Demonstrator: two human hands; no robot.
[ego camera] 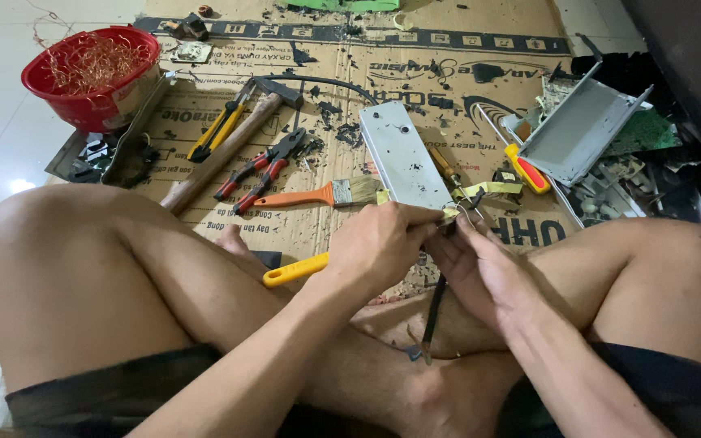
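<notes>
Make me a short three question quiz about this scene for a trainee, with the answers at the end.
1. True or false: the left hand and the right hand meet at one small part with thin wires.
2. What fills the red bowl? A) screws B) tangled copper wire C) water
3. Which tool lies on the cardboard between the red-handled pliers and the grey metal plate?

Key:
1. True; both sets of fingers pinch it above the crossed legs.
2. B, copper wire.
3. The paintbrush with the orange handle.
</notes>
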